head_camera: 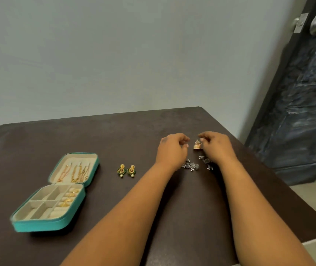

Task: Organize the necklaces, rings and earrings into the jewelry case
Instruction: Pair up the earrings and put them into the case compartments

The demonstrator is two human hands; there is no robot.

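While both hands work near the middle right of the frame, the right hand (215, 148) has its fingers (203, 139) curled in around the top of a small gold bell-shaped earring (197, 145), apparently pinching it by the post end, though blur leaves the exact contact unclear. To its left, the left hand (172, 150) has its fingers curled inward close by; whether they hold anything I cannot tell. Such an earring is likely light and stiff, with a hollow dome and fine dangling bits, so the firmer upper stud looks the safest place to take hold; squeezing the dome or its fringe could bend it. Just below the hands lie silver earrings (190, 167) in a loose cluster on the dark worktop (76, 135), their small beads looking prone to tangle and best lifted one at a time by the top. Further left sit a pair of green and gold earrings (126, 171), side by side and apart from the rest. At lower left the teal jewelry case (53, 223) stands open, with necklaces (76, 172) in its lid and gold rings (69, 197) in the roll slots, while the square compartments appear unfilled.
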